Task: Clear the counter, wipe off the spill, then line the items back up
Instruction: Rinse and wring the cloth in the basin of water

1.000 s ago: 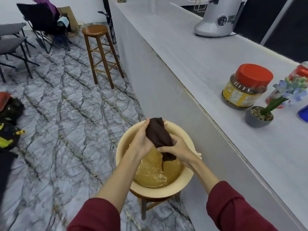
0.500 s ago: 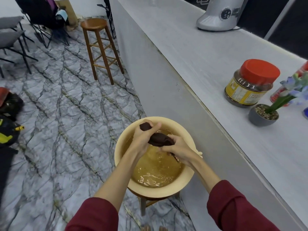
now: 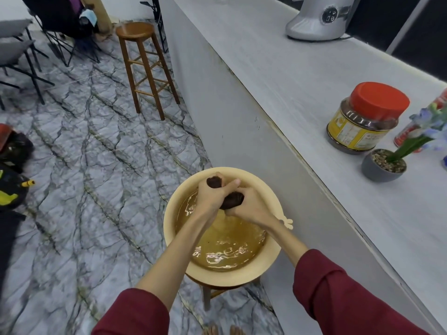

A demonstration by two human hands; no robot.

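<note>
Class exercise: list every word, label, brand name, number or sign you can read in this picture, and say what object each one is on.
No text here can be read for certain.
Yellow label on the red-lidded jar: printed lines, too small and blurred to read.
Red can behind the flower pot: lettering blurred and partly hidden.
Round panel on the silver appliance: marks too small to read.
Basin, cloth, counter: no writing seen.

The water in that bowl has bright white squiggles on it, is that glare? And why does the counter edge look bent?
Head view: yes, the squiggles are light glinting off the rippled water in the bowl; the counter edge bows from wide-angle distortion; the flower at the right border looks soft and smeared.
</note>
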